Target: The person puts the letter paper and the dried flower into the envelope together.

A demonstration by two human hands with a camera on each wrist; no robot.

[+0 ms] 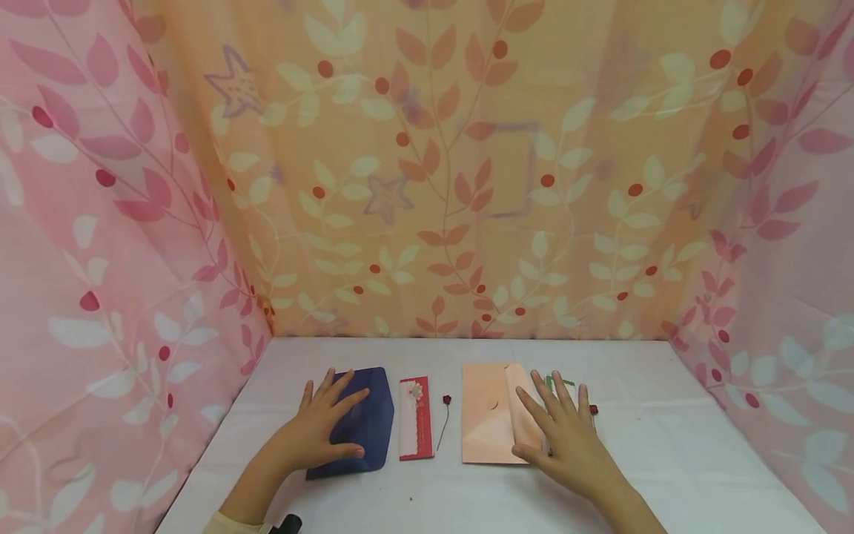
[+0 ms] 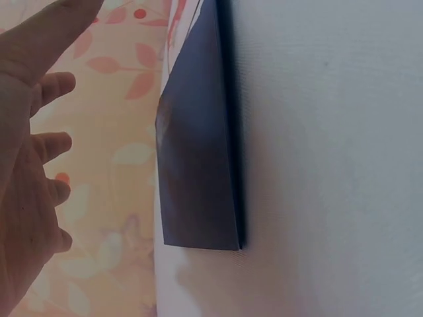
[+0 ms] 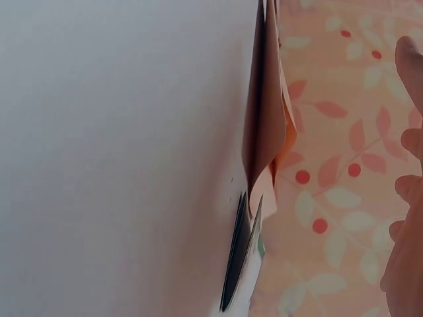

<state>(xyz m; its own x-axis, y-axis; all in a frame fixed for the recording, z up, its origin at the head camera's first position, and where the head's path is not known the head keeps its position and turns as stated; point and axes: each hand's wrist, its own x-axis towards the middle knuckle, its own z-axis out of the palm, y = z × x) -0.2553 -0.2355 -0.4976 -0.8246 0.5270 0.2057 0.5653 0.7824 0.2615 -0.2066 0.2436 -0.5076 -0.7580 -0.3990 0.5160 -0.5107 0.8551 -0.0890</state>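
My left hand (image 1: pixel 325 420) is spread with straight fingers above a dark blue envelope (image 1: pixel 376 415), its flap pointing right. In the left wrist view that envelope (image 2: pixel 195 145) lies apart from the hand (image 2: pixel 26 152). Over the right side of a peach envelope (image 1: pixel 485 415) and a green-edged card (image 1: pixel 560 386), my right hand (image 1: pixel 567 437) spreads its fingers too, partly hiding both. The right wrist view has the card (image 3: pixel 248 264) standing slightly ajar beside the peach envelope (image 3: pixel 268 119), whose flap lifts a little; the hand (image 3: pixel 406 185) is off to the side. Neither hand holds anything.
Between the envelopes lie a red and white card (image 1: pixel 416 419) with a flower and a small dark red rose (image 1: pixel 447 400) on a thin stem. Another rose (image 1: pixel 594 409) shows right of my right hand. Leaf-patterned curtains (image 1: pixel 440 185) enclose the white table (image 1: pixel 373 504).
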